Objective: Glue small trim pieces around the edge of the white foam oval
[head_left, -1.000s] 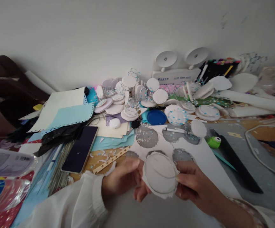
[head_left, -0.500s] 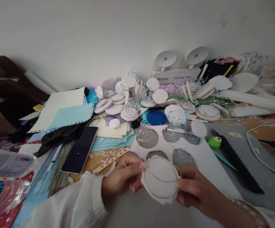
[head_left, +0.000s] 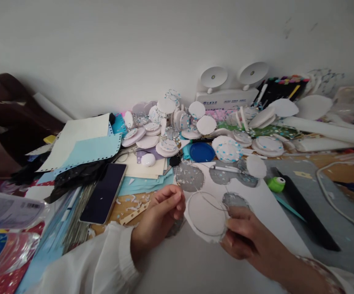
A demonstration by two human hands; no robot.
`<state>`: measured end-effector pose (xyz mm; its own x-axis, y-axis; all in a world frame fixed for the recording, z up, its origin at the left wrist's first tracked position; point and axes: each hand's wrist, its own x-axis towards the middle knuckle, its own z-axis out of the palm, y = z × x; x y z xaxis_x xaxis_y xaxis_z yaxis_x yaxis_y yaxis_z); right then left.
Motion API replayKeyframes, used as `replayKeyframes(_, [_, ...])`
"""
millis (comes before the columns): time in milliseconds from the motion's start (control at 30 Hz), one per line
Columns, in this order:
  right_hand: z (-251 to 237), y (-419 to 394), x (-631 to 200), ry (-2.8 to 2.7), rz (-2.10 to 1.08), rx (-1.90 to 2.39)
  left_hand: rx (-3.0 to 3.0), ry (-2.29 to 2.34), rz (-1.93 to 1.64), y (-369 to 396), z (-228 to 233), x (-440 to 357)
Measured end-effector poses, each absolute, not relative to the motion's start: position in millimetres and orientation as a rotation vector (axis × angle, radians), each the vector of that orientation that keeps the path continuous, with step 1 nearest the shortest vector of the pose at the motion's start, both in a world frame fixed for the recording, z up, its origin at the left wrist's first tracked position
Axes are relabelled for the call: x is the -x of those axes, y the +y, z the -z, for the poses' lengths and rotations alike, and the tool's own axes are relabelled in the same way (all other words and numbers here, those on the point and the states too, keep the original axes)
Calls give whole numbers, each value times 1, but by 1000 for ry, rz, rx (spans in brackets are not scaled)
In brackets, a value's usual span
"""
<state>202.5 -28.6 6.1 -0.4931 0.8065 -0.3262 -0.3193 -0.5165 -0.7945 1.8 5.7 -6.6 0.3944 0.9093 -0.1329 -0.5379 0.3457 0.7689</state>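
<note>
Head view looks down on a cluttered surface (head_left: pixel 170 269) where two hands meet near the bottom middle. Right hand (head_left: pixel 244 237) is closed in a pinch on the right edge of a white paper disc (head_left: pixel 205 214), which bears a pencilled circle and has a rough-cut rim; the disc is lifted a little above the surface and tilted toward the camera. Left hand (head_left: pixel 161 212), in a white sleeve (head_left: pixel 97 265), sits just left of the disc with its fingers curled and thumb pressed to fingertip; whether it grips anything between them is too small to tell, though a thin thread or wire (head_left: pixel 209 200) runs across the disc's upper part.

Just behind the disc lies a white sheet (head_left: pixel 265 208) with round holes cut out of it. Farther off, a heap of white and lilac discs (head_left: pixel 164 126) spreads along the wall, with a blue lid (head_left: pixel 201 151) near its middle. A dark phone (head_left: pixel 103 192) lies to the left, a green punch (head_left: pixel 276 183) to the right beside a black strip (head_left: pixel 305 212).
</note>
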Motion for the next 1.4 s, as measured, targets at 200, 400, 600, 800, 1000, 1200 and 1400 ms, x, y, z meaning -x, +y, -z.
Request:
replayKeyframes(200, [-2,-26,-201,-897,-2068,909,-776,549,-1054,1,8,-4])
replayKeyframes(400, [1,-32,-200,-968,-2106,882,-1040,392,-834,-1,2,3])
replayKeyframes(600, [2,-30,-202,-1009,-1995,896,-986,385,-875,3,3,4])
replayKeyframes(800, [-7,-27,-201,-963,-1802,920,-947,315,-825,4,10,4])
replayKeyframes(1000, [-2,-28,-202,-1018,-1871,890,-901,266,-739,4,10,4])
replayKeyframes(1200, [2,-28,-204,-1075,-1963,854,-898,215,-709,-1,11,2])
replayKeyframes(1400, [2,-29,-202,-1096,-2034,838,-901,154,-705,0,13,-1])
